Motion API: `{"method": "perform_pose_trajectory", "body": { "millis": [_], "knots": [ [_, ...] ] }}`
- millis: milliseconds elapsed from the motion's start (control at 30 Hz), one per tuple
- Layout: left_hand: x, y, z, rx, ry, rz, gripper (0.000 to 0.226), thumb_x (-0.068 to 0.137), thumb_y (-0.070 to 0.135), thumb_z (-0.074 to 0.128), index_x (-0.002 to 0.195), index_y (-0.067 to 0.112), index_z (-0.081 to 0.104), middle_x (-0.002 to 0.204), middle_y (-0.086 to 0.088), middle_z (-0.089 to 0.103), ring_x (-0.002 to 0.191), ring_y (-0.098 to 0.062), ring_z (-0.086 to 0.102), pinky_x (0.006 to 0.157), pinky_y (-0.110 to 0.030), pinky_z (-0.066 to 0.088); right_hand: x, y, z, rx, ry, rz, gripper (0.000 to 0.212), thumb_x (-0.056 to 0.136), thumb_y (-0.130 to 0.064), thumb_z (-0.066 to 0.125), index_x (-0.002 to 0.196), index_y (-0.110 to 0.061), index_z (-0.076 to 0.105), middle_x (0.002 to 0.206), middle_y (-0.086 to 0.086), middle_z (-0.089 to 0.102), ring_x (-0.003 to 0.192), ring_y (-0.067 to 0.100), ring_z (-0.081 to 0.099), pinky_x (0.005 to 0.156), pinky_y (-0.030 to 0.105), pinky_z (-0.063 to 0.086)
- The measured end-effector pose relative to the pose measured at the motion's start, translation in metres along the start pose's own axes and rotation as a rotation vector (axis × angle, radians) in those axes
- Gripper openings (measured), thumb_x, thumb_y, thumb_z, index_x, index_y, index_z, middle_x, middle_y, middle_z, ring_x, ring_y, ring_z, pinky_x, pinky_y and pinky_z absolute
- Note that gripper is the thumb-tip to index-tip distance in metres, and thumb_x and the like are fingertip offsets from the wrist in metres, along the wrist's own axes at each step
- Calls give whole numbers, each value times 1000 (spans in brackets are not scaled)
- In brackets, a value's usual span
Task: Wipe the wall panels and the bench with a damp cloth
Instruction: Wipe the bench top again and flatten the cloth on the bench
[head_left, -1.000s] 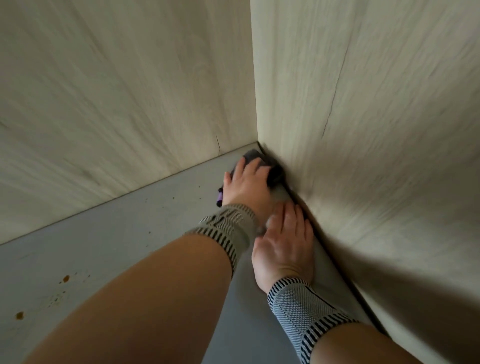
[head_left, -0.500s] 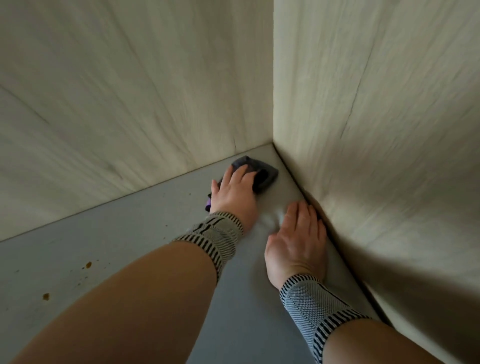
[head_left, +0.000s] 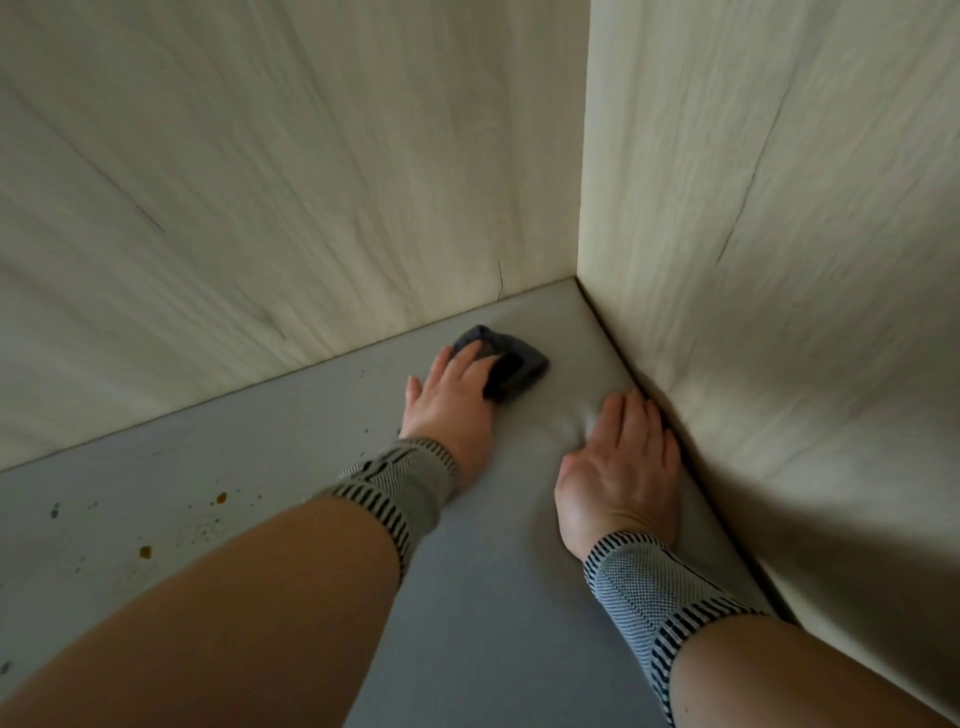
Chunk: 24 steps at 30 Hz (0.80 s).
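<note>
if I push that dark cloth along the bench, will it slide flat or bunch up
The cloth already looks crumpled under the left hand, so it is probably floppy and will likely bunch. The bench looks smooth, so it should probably glide.

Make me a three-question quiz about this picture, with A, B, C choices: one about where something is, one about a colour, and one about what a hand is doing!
1. Where is the cloth?
A. On the bench near the corner
B. Hanging on the right wall panel
C. Lying on the brown spots

2. What colour is the bench?
A. Red
B. Grey
C. Green

3. What is the right hand doing?
A. Holding a bottle
B. Pointing up at the ceiling
C. Lying flat on the bench by the right wall panel

Answers:
1. A, the dark cloth sits under the left hand on the bench, close to where the walls meet.
2. B, the padded surface looks plain grey.
3. C, its palm is down, fingers spread, nothing in it.
</note>
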<state>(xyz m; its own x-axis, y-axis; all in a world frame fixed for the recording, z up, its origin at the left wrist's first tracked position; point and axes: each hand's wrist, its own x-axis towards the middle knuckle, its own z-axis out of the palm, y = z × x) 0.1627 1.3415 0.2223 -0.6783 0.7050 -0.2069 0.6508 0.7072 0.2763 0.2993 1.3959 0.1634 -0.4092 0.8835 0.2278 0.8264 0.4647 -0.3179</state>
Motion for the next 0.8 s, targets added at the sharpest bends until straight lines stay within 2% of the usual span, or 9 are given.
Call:
{"method": "perform_pose_trajectory", "body": {
  "millis": [100, 167, 300, 367, 433, 533, 600, 667, 800],
  "knots": [
    [13, -10, -6, -71, 83, -283, 56, 104, 16, 37, 156, 25, 20, 165, 8, 6, 152, -18, -2, 122, -52, 2, 0, 1, 2, -4, 17, -6, 60, 76, -21, 45, 128, 6, 55, 133, 23, 55, 124, 38, 52, 104, 47, 35],
    [10, -1, -4, -84, 113, -349, 56, 103, 15, 37, 156, 25, 22, 165, 7, 7, 152, -19, -3, 122, -51, 1, 1, 1, 3, -6, 25, -6, 60, 77, -22, 41, 128, 6, 56, 133, 23, 55, 123, 38, 52, 104, 47, 32],
    [-27, 23, 9, -75, 62, -21, 55, 101, 16, 40, 153, 29, 28, 164, 8, 12, 152, -16, -2, 122, -48, -3, 1, 0, 1, 17, 29, -5, 56, 78, -19, 42, 127, 6, 56, 131, 23, 56, 121, 39, 54, 101, 48, 39],
    [-30, 16, 9, -47, -4, 67, 54, 103, 18, 39, 154, 31, 26, 164, 11, 9, 152, -14, -4, 123, -46, -5, 0, 0, -1, 11, 15, -5, 57, 78, -20, 41, 127, 6, 56, 132, 23, 56, 122, 39, 53, 101, 49, 40],
    [-19, 3, 4, -37, -15, 41, 53, 104, 18, 38, 155, 30, 25, 165, 11, 9, 152, -14, -3, 123, -47, -3, 0, 1, -2, 5, 13, -10, 61, 78, -23, 34, 127, 6, 56, 132, 24, 55, 122, 39, 52, 101, 49, 39],
    [-3, -13, -4, -86, 53, -180, 55, 104, 14, 37, 156, 25, 24, 165, 7, 9, 152, -18, -2, 123, -52, 1, 1, 0, -3, 7, -8, -8, 65, 77, -25, 28, 128, 6, 55, 133, 24, 54, 124, 39, 51, 102, 49, 37],
    [-2, -9, -2, -88, 75, -249, 55, 103, 12, 38, 155, 23, 24, 165, 7, 9, 152, -19, -3, 123, -51, 0, 1, 0, -1, -6, -12, -9, 64, 78, -25, 29, 128, 6, 55, 133, 24, 55, 123, 39, 52, 102, 48, 37],
    [-14, 2, 2, -88, 95, -201, 56, 102, 11, 40, 154, 25, 27, 165, 7, 12, 152, -18, 0, 123, -49, 0, 2, 1, 0, -2, -19, -11, 62, 78, -24, 33, 128, 6, 55, 133, 23, 54, 123, 39, 52, 102, 48, 38],
    [-59, 5, 14, -94, 25, 49, 53, 102, 17, 40, 152, 30, 31, 163, 12, 13, 151, -12, -3, 123, -43, -5, 0, 0, -3, 26, -31, -4, 66, 78, -27, 29, 129, 5, 53, 135, 23, 53, 124, 39, 51, 103, 49, 39]
  ]
}}
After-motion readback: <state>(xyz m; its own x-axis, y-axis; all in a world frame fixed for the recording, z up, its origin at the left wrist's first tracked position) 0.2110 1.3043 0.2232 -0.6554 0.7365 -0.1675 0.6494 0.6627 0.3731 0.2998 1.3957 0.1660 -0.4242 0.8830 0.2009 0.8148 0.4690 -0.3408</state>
